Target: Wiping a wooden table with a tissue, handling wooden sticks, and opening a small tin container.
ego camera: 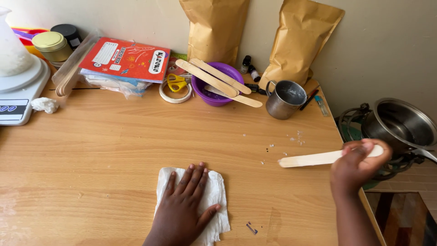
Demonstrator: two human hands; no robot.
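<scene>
Here the bench point(136, 136) is pale, smooth wood-grain laminate, flecked near its right edge with small white crumbs point(296, 136). A crumpled white paper towel point(214, 196) lies flat on it near the front edge, soft and creased. The left hand point(184, 212) rests on top of it, palm down, fingers spread and fully extended, pressing the towel against the bench and gripping nothing.

The right hand point(359, 166) is curled closed around one end of a flat wooden stir stick point(314, 159), a long, pale, round-ended paddle. The stick is held roughly level, its free end pointing left above the bench by the right edge, with a whitish film along it.

Behind, a purple plastic bowl point(214, 86) carries three more flat wooden sticks point(214, 77) laid across its rim. Just beside it to the right stands a dull metal mug point(285, 99) with a handle. Two brown paper pouches point(300, 41) lean against the wall. A roll of tape point(175, 94) and yellow-handled scissors point(176, 83) sit left of the bowl, next to a red booklet point(125, 59). A white scale point(20, 95) sits at the far left, and a shiny steel pot point(403, 125) stands off the bench to the right.
</scene>
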